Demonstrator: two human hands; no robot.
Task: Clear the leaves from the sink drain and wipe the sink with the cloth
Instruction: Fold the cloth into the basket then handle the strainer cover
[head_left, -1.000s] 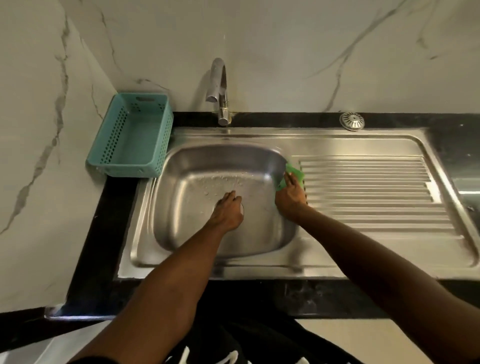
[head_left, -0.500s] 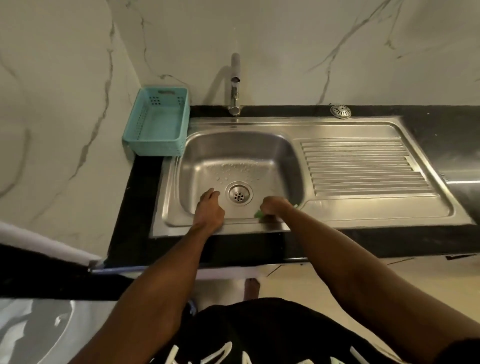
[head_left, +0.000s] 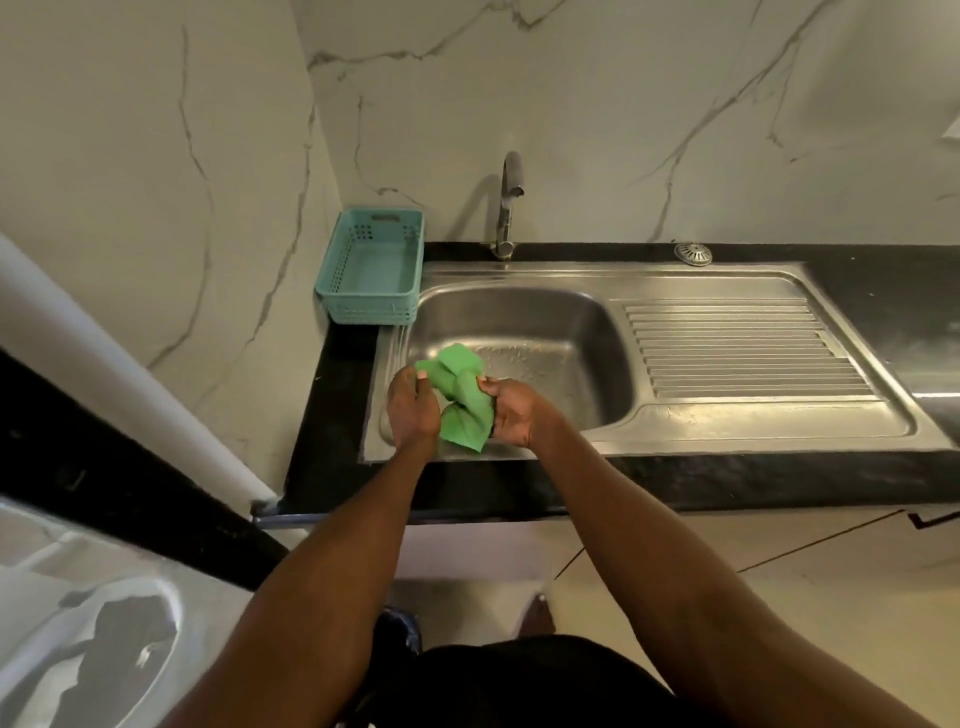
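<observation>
A crumpled green cloth (head_left: 461, 397) hangs between both hands above the front left part of the steel sink (head_left: 571, 322). My left hand (head_left: 413, 410) grips its left side and my right hand (head_left: 514, 415) grips its right side. The hands and cloth hide the drain. Water drops lie on the basin floor. No leaves show in the basin.
A teal plastic basket (head_left: 371, 270) stands on the black counter left of the sink. The tap (head_left: 509, 208) rises behind the basin. A ribbed draining board (head_left: 737, 351) lies to the right, with a round metal strainer (head_left: 693, 253) at the back.
The cloth has come up off the basin's front wall and both hands now hold it above the sink. My left hand left the basin floor. The camera has drawn back.
</observation>
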